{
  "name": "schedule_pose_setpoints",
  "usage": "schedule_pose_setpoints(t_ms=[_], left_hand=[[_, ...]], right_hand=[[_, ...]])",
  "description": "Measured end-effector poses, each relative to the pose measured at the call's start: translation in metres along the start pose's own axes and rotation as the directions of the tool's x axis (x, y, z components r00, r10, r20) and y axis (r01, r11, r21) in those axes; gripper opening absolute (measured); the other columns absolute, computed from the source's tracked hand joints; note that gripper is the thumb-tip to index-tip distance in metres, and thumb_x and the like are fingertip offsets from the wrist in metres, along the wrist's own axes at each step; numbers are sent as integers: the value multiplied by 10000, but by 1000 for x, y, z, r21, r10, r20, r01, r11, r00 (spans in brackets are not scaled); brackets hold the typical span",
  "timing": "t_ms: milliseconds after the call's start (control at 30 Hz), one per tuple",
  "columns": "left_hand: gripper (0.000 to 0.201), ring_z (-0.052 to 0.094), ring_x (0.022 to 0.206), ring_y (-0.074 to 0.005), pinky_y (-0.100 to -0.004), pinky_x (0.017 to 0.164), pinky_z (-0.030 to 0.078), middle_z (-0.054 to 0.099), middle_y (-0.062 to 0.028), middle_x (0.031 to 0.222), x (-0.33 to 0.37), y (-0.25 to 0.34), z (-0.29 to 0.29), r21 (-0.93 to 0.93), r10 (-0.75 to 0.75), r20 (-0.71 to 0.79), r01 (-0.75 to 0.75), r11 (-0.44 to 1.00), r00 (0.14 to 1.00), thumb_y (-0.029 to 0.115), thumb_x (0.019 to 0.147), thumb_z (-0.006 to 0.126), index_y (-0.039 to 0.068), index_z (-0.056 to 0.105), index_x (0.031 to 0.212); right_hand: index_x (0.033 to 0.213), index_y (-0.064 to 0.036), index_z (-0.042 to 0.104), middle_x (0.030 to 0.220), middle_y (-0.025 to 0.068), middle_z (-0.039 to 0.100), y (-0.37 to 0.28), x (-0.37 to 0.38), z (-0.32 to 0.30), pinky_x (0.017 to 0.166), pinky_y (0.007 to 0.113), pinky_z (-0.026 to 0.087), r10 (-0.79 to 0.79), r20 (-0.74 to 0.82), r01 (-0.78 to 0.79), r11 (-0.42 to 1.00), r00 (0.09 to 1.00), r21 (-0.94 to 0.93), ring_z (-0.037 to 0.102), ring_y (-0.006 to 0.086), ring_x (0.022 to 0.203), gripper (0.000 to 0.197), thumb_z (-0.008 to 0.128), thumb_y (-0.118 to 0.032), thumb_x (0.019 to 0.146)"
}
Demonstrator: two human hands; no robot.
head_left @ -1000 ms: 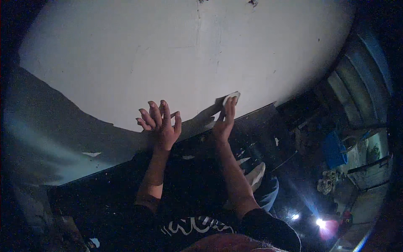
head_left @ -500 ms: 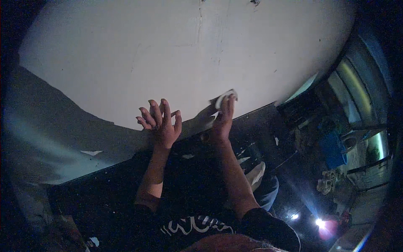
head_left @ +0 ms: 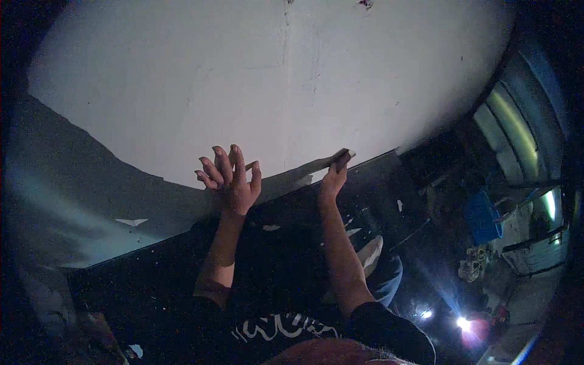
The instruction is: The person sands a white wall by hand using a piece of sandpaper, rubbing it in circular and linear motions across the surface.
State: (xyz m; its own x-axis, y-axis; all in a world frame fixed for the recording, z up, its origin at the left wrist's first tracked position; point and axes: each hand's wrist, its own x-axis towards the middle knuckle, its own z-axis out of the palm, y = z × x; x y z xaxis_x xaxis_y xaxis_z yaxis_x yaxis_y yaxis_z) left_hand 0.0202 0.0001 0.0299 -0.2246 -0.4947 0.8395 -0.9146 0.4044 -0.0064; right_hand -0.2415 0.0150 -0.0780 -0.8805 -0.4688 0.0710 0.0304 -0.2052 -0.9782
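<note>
A large pale panel or wall (head_left: 243, 97), scuffed and marked with thin dark lines, fills the upper part of the view. My left hand (head_left: 234, 185) is open before its lower edge, fingers spread and pointing up, holding nothing. Whether its fingertips touch the surface, I cannot tell. Farther right, my right hand (head_left: 333, 179) is closed round a small pale-edged pad (head_left: 351, 153) at the panel's lower right. Fingers and shadow hide most of the pad, so its exact kind does not show.
Below the panel runs a dark ledge (head_left: 146, 261) with pale flakes on it. A bright lamp (head_left: 463, 323) shines at the lower right. Farther off on that side stand a blue tub (head_left: 482, 216) and a tangled pale bundle (head_left: 471, 267). A pale shoe (head_left: 371, 250) shows beside my right forearm.
My right hand has moved down and slightly right with the pad, which is now tilted and seen more edge-on. My left hand has hardly shifted.
</note>
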Motion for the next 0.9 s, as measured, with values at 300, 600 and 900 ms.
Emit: schedule_pose_setpoints(t_ms=[300,600,900], left_hand=[[791,-106,1469,-524,-720,1094,-79,46,-266,1627,-1,0,5,10,-6,-42,6,1000,999,490,940,559,49,291,1540],[734,-94,1492,-467,-635,1141,-107,109,-224,1633,0,3,2,-29,-57,-29,56,998,998,456,934,582,116,332,1536],[802,-94,1463,-539,-722,1086,-85,63,-281,1620,-1,-1,4,9,-10,-9,10,1000,1000,507,944,540,46,273,1544]], right_hand=[[1501,-10,354,1576,277,260,-51,-76,25,1188,505,242,-572,392,680,694,720,-237,207,435,1481,605,491,4,912],[1460,-50,441,1518,259,360,-61,-84,22,1152,532,301,-607,525,783,585,597,-214,319,459,1419,575,580,-86,903],[1457,-90,467,1514,222,358,-74,-79,21,1150,504,327,-600,517,776,585,610,-236,344,427,1405,601,554,38,876]])
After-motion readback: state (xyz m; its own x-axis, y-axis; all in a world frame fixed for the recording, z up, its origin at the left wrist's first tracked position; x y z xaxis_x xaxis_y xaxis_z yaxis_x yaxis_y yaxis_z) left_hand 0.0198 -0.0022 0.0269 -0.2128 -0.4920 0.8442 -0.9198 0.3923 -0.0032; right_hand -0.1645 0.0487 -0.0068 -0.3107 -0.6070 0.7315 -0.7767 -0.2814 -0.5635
